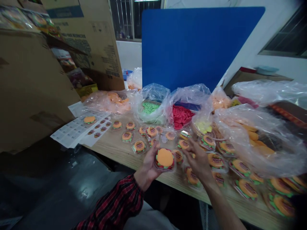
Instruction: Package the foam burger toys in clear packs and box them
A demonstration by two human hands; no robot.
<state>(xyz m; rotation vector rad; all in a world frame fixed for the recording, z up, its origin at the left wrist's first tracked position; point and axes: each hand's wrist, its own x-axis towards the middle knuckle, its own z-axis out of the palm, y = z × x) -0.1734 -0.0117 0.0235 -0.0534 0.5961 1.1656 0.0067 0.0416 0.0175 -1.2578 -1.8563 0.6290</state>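
In my left hand (148,167) lies a clear plastic box with a toy burger (165,158) inside, its plain orange bun facing up and red and green layers at the rim. My fingers wrap round the box's left side and underside. Over the boxed burgers on the table, my right hand (198,159) reaches forward with thumb and fingers apart, nothing visible between them. Just beyond its fingertips is a burger with a printed sticker (183,144). An open clear box (165,135) sits behind my left hand.
Several boxed toy burgers (244,188) spread over the wooden table. Behind them stand plastic bags of green pieces (150,108), red pieces (182,115) and orange pieces (254,135). Sticker sheets (72,131) lie at the left beside a large cardboard box (31,86). A blue board (192,48) rises behind.
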